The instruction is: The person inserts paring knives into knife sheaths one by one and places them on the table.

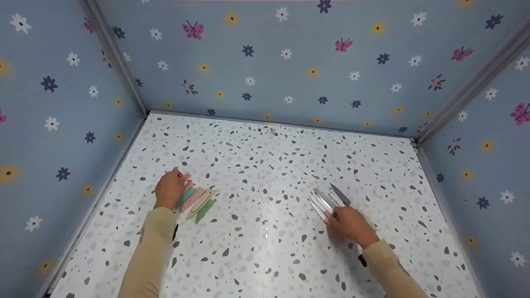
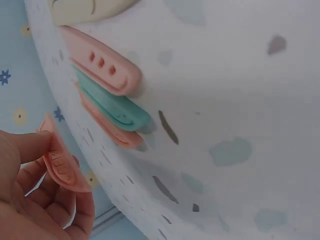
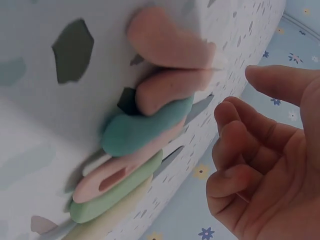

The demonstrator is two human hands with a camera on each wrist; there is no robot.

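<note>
My left hand [image 1: 169, 188] pinches a coral blade cover [image 2: 62, 162] with raised lettering between thumb and fingers, held up off the table. Beside it, other blade covers lie in a row: a coral one [image 2: 112, 125], a teal one [image 2: 115, 105], a pink one [image 2: 102, 62], a cream one [image 2: 92, 10] and a green one [image 1: 205, 211]. My right hand [image 1: 352, 223] is over the knives [image 1: 340, 194], holding nothing, its thumb apart from loosely bent fingers. The right wrist view shows their pink [image 3: 165, 42], teal [image 3: 145, 127], green [image 3: 117, 192] and cream handles [image 3: 110, 220], close together.
The white speckled table [image 1: 265, 165] is enclosed by blue patterned panels [image 1: 281, 62] at the back and on both sides. The knives' blades point toward the back panel. A wide stretch of tabletop separates the covers from the knives.
</note>
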